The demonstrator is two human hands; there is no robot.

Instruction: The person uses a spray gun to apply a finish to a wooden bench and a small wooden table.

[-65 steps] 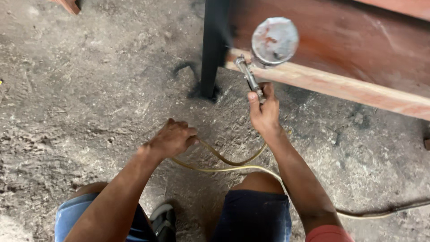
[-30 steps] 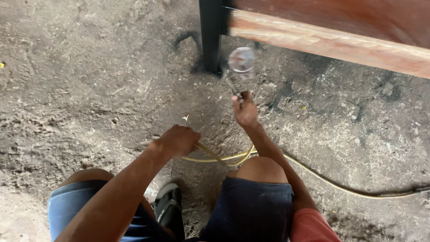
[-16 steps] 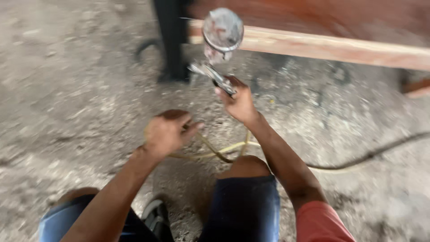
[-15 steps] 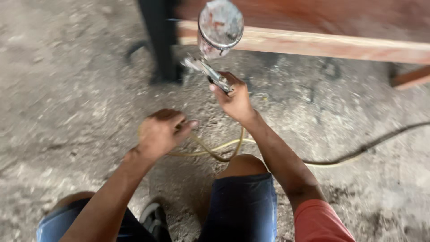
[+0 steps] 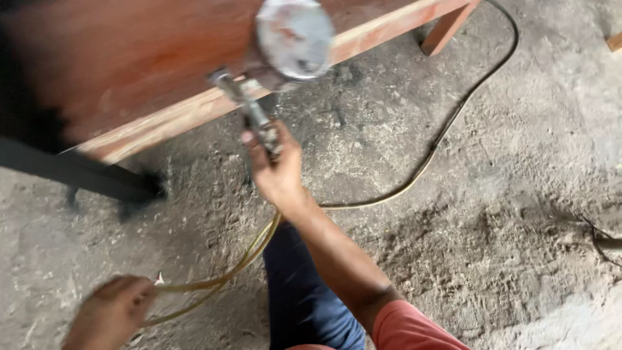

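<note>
While the right hand point(image 5: 275, 170) is wrapped around the spray gun point(image 5: 269, 78) at upper centre, the left hand point(image 5: 110, 312), lower left, pinches the yellowish hose point(image 5: 243, 256).

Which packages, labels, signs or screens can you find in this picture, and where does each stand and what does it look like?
None can be seen: no package, label, sign or screen. The view holds only a spray gun with a round metal cup in the right hand, a yellowish hose held by the left hand, a reddish wooden board and the rough floor.
</note>
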